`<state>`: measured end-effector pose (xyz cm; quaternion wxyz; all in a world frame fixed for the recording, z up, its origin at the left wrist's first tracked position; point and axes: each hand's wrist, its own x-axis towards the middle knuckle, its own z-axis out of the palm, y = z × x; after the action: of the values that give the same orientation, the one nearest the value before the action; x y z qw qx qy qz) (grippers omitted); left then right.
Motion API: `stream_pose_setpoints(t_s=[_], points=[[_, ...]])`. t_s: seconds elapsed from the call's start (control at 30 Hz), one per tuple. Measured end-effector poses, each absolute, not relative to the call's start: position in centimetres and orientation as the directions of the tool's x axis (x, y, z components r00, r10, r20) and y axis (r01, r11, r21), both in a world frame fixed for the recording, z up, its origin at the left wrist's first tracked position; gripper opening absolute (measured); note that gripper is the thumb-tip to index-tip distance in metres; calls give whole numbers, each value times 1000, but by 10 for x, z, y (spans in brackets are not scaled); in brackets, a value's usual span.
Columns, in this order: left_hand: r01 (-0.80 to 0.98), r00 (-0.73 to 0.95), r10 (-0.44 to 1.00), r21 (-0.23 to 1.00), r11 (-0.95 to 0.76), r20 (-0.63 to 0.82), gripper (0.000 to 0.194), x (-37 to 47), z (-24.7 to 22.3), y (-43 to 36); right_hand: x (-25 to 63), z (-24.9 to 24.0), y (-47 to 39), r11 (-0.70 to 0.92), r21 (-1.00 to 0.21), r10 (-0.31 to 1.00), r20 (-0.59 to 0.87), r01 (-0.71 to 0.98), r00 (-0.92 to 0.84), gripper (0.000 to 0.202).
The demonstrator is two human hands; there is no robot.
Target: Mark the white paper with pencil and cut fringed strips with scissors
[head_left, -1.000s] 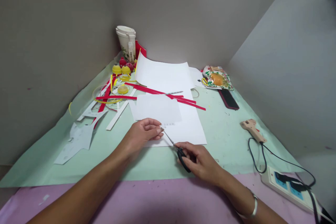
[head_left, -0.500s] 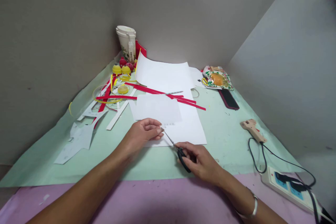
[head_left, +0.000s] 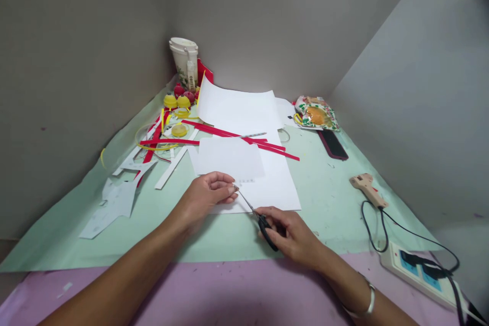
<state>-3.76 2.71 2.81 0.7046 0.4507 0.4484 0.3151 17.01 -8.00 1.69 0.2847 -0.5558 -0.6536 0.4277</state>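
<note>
Scissors [head_left: 263, 222] in R hand [head_left: 292, 234], blades over near edge of big white sheet [head_left: 280, 196] on green-covered tabletop [head_left: 324, 188]. Prob. light + stiff: thin metal blades, black handles likely smooth plastic; best hold = by the loops, clear of cutting edges. R fingers curled round handles, gripping; blades look nearly together, exact gap too small to tell. Tips pt at L hand [head_left: 212, 191], right by its fingertips. L fingers: thumb + index pinched on a tiny bit [head_left: 236, 188], rest loosely curled. Bit's material unclear; prob. v. light, easy to drop, so pinch one end, away from blades. Can't tell if tips touch it. Smaller white sheet [head_left: 229, 157] just beyond L hand, red strips [head_left: 214, 129] farther back; glue gun [head_left: 367, 188] well apart, off to R.
</note>
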Motion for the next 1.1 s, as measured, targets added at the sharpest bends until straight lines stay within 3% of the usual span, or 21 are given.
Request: stream_pose_setpoints(t_s=[0.53,1.1], points=[[-33,377,851,913,406,-365,28,-36,29,26,171,17,-80,24,-889,968,-94,457,-233,34],[-67,377,852,907,416,-363,29,-36,26,28,172,11,-78,-114,-925,974,-175,363,-141,34]])
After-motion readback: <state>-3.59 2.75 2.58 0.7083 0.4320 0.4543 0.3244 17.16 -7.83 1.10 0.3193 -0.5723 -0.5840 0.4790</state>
